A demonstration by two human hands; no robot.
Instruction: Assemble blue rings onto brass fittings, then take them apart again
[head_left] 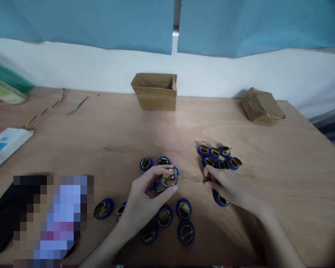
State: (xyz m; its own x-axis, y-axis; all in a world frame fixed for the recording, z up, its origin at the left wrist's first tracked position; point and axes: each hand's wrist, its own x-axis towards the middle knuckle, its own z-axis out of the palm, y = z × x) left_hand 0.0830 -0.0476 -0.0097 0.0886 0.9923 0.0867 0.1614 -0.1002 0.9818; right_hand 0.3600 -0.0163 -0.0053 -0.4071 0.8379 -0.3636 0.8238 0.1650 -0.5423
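Observation:
My left hand [147, 197] pinches a round brass-coloured metal piece with a bar across it [169, 178] between thumb and fingers. It is raised above the blue-rimmed discs, one of which [160, 189] shows partly beneath it. To the right, my right hand [222, 182] has its fingertips pressed together; a small dark bit shows at them, too hidden to name. A blue-rimmed disc [221, 199] lies partly under that hand. Just beyond it sits a cluster of similar discs [209, 161], some with brass-coloured flaps tilted up.
More blue-rimmed discs [183, 209] lie nearer me. An open cardboard box [158, 99] and a crumpled one [264, 108] stand at the back. Tweezers [78, 105], a white power strip [12, 143] and a blurred-out phone-like object [58, 219] are at the left of the wooden table [296, 167].

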